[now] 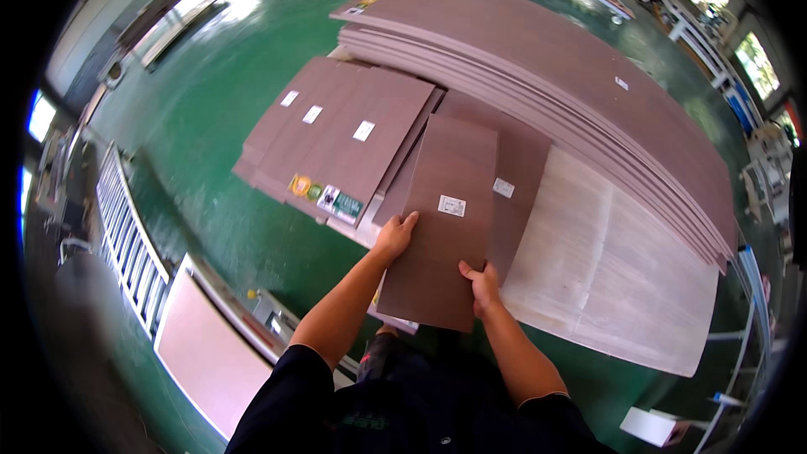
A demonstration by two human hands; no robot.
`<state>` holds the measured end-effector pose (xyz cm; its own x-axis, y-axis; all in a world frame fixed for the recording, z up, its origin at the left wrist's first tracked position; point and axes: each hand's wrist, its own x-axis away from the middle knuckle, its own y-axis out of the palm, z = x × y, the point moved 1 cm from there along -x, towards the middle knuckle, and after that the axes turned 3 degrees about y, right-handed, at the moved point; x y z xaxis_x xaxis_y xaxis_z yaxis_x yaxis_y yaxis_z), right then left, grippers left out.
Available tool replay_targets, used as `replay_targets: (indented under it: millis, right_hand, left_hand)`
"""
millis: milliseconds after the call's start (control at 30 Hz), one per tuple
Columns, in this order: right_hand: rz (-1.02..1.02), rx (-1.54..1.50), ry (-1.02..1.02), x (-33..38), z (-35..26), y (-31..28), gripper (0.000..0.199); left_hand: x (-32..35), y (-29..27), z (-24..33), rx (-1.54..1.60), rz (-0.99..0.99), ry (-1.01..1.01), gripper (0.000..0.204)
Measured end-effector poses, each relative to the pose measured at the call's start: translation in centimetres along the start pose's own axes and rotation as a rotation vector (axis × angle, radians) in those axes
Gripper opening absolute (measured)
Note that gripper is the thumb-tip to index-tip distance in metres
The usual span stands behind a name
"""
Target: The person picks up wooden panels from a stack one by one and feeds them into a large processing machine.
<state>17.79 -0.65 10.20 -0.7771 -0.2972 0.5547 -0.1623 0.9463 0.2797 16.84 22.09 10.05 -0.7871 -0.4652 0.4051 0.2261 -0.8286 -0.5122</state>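
Left hand [395,235] and right hand [482,283] partly hide the brown panel's [445,227] edges.

Narrow panel [441,223] lies on the panel stack [605,277]; overlapping panels [336,130] to its left, tall stack [546,59] behind.

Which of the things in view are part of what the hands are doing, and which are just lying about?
In hand:
- narrow brown panel, gripped by left hand and right hand
- pale sheet beneath it

Lying about:
- labelled panel stack
- long board stack
- roller conveyor
- green floor
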Motion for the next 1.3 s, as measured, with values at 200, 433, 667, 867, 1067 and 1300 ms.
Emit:
replay_targets:
  millis: [200,433,667,867,1067,1300]
  right_hand:
    - [0.104,-0.109,0.072,-5.0,-3.3,5.7,0.05]
    - [0.216,0.211,-0.032,-10.6,-2.6,6.0,0.051]
    - [0.348,0.712,-0.05,-10.6,-0.6,4.6,0.063]
    - [0.294,0.418,-0.12,-14.2,1.0,4.4,0.065]
    - [0.475,0.76,-0.25,-16.4,1.7,2.9,0.061]
    - [0.433,0.557,-0.144,-16.0,-1.2,4.8,0.053]
  left_hand:
    - [-8.2,-3.4,3.7,-0.145,-0.119,0.02,0.067]
    - [-10.9,-4.8,5.8,-0.236,-0.086,0.136,0.059]
    - [-4.4,-8.2,1.3,-0.023,-0.168,0.319,0.043]
    - [2.1,-3.6,-7.1,0.609,-0.354,-0.449,0.032]
    - [-0.1,-1.5,-8.4,1.002,-0.2,-0.574,0.044]
    - [-0.5,1.6,-8.5,1.054,-0.157,-0.572,0.038]
